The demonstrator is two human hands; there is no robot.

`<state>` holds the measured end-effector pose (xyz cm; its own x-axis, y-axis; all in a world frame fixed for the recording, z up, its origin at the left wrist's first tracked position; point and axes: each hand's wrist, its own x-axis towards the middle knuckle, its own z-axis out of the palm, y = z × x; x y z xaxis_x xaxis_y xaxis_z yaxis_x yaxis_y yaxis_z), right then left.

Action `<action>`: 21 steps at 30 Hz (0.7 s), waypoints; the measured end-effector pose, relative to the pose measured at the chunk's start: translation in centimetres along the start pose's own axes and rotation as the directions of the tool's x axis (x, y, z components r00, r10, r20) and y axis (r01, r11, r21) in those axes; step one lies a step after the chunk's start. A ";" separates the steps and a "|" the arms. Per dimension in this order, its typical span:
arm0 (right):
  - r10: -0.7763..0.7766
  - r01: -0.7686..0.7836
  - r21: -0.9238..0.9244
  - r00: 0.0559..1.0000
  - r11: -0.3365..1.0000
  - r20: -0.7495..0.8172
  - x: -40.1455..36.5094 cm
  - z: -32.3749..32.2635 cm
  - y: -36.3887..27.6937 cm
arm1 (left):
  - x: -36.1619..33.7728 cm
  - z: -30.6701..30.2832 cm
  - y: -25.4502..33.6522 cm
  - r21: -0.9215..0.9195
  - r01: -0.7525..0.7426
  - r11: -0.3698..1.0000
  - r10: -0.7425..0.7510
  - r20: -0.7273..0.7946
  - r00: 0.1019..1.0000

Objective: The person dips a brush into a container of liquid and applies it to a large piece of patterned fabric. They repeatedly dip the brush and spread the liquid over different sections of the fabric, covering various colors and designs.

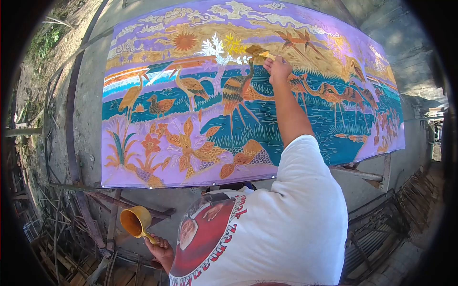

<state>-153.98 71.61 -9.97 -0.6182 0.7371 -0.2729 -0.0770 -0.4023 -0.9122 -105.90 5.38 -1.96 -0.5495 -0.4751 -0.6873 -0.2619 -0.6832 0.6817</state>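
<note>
the painted cloth (260, 112) spreads under my right hand (279, 69), gripping a brush (260, 52) — my left hand (161, 250), off the cloth's near edge, grips a yellow dipper (138, 221).

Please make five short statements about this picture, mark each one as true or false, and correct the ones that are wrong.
1. The right hand holds a brush. True.
2. The left hand holds nothing. False: it holds a yellow cup.
3. The orange sun on the cloth is to the right of the brush in the picture. False: it is to the left.
4. Several birds are drawn on the cloth. True.
5. The person wears a plain black shirt. False: the shirt is white, with a print that is partly red.
</note>
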 end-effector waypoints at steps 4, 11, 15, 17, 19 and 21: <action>0.008 0.011 -0.145 0.991 0.989 0.130 -0.7 -0.5 -1.1 | -0.3 0.6 -0.1 -0.006 0.011 1.000 -0.011 -0.076 0.997; -0.003 0.048 -0.243 0.984 0.969 0.180 0.5 -2.9 -2.7 | -0.1 -0.3 -0.2 -0.004 -0.006 1.000 0.006 -0.045 0.999; 0.033 0.059 -0.363 0.969 0.930 0.244 -1.8 -2.5 -2.9 | 0.4 -0.6 -0.1 0.001 -0.005 1.000 0.005 -0.072 0.997; 0.039 0.033 -0.307 0.974 0.951 0.223 -1.0 -3.3 -2.5 | 0.4 -0.4 0.1 -0.013 -0.008 1.000 0.007 -0.078 0.997; 0.041 0.012 -0.250 0.978 0.968 0.204 -0.6 -3.7 -2.0 | 0.3 -0.1 0.1 -0.013 0.008 1.000 -0.009 -0.061 0.998; 0.088 -0.024 -0.237 0.962 0.971 0.260 -2.1 -2.5 -1.2 | 0.2 0.2 0.4 0.013 0.005 1.000 -0.004 -0.058 0.998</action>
<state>-150.64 71.92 -9.10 -0.8045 0.5325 -0.2630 0.1256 -0.2803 -0.9517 -106.31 5.16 -1.79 -0.5018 -0.5037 -0.7032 -0.2743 -0.6783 0.6816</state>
